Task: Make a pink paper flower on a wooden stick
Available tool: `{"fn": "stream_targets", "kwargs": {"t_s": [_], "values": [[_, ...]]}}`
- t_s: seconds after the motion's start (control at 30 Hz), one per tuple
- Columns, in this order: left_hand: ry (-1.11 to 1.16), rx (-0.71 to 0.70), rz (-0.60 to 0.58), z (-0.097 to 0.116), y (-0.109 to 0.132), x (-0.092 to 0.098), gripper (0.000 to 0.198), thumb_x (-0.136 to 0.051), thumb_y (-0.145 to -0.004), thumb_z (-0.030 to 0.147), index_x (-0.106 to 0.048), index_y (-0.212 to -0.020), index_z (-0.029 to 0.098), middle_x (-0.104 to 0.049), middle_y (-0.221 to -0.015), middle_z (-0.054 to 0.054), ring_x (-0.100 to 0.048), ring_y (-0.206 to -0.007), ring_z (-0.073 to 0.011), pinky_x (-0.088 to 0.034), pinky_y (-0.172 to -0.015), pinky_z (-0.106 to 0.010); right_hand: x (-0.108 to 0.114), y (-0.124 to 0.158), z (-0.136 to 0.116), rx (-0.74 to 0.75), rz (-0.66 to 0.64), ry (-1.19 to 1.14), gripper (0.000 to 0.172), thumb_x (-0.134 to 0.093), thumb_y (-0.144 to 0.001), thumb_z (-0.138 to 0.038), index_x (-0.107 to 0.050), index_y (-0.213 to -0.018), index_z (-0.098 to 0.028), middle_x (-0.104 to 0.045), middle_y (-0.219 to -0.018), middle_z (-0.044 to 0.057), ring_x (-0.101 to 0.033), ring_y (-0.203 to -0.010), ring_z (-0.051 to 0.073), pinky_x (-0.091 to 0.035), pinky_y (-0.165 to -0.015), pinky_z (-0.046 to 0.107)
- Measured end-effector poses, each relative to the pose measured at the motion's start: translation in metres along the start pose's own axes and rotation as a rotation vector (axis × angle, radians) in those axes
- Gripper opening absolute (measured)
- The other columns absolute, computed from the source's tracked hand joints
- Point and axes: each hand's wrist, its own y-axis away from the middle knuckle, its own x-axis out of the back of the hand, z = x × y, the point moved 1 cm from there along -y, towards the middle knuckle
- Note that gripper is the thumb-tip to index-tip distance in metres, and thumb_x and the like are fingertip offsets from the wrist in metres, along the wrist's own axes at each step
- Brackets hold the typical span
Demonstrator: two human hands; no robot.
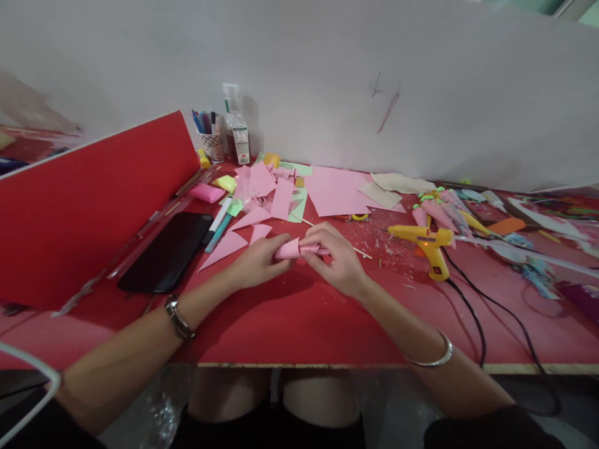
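Between my two hands, just above the red table, is a piece of pink paper (289,249) rolled into a tube or cone. My left hand (262,259) pinches its left end between thumb and fingers. At the other end, the fingers of my right hand (337,259) close round the roll and hide part of it. Close to my left hand lie cut pink paper pieces (223,248), some of them pointed. A thin pale stick (362,252) lies behind my right hand.
To the right stands a yellow glue gun (428,243) with a trailing cord, near several pink paper cones (437,212). A black phone (166,252) and markers (219,221) lie left. A red board (103,199), pen cup (212,144) and bottle (238,134) stand behind.
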Motion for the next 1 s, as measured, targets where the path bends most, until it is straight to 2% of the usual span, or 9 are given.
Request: {"fn": "stream_targets", "kwargs": {"t_s": [0.13, 0.47, 0.7, 0.9, 1.0], "values": [[-0.007, 0.017, -0.058, 0.0011, 0.0000, 0.0000, 0.003, -0.042, -0.070, 0.018, -0.040, -0.068, 0.017, -0.041, -0.056, 0.006, -0.040, -0.050, -0.0076, -0.028, -0.047, -0.018, -0.0012, 0.0023, -0.0005, -0.005, -0.067, 0.005, 0.005, -0.040, -0.082, -0.016, -0.043, -0.084, -0.019, -0.047, -0.080, 0.003, -0.046, -0.076, 0.013, -0.041, -0.067, 0.029], [-0.051, 0.031, -0.101, 0.0024, 0.0013, 0.0006, 0.006, -0.041, -0.070, 0.018, -0.045, -0.073, 0.016, -0.048, -0.059, 0.004, -0.044, -0.052, -0.0092, -0.030, -0.048, -0.019, -0.0010, 0.0031, -0.0020, -0.014, -0.146, 0.000, 0.011, -0.040, -0.079, -0.014, -0.039, -0.089, -0.021, -0.044, -0.085, 0.004, -0.045, -0.078, 0.015, -0.041, -0.070, 0.031], [0.037, 0.028, -0.146, 0.0018, 0.0010, 0.0017, 0.017, -0.038, -0.077, 0.024, -0.049, -0.084, 0.013, -0.054, -0.067, 0.001, -0.047, -0.057, -0.0098, -0.035, -0.053, -0.020, -0.0040, 0.0045, -0.0027, -0.173, 0.049, -0.168, 0.035, -0.049, -0.073, -0.016, -0.036, -0.104, -0.023, -0.046, -0.095, 0.005, -0.050, -0.082, 0.016, -0.046, -0.069, 0.032], [0.005, -0.030, -0.150, -0.0008, 0.0013, 0.0011, 0.016, -0.037, -0.078, 0.021, -0.049, -0.085, 0.013, -0.057, -0.076, -0.002, -0.048, -0.064, -0.0115, -0.039, -0.060, -0.022, -0.0022, 0.0020, -0.0054, -0.051, 0.053, -0.096, 0.023, -0.046, -0.077, -0.017, -0.047, -0.099, -0.025, -0.053, -0.089, 0.003, -0.049, -0.082, 0.015, -0.045, -0.069, 0.031], [-0.094, -0.068, -0.128, -0.0019, 0.0013, 0.0002, 0.015, -0.038, -0.078, 0.023, -0.048, -0.084, 0.014, -0.058, -0.082, -0.005, -0.050, -0.071, -0.0146, -0.040, -0.065, -0.025, -0.0011, 0.0012, -0.0061, -0.036, 0.048, -0.052, 0.018, -0.044, -0.081, -0.019, -0.050, -0.097, -0.025, -0.054, -0.086, 0.003, -0.049, -0.082, 0.016, -0.044, -0.069, 0.032]]}}
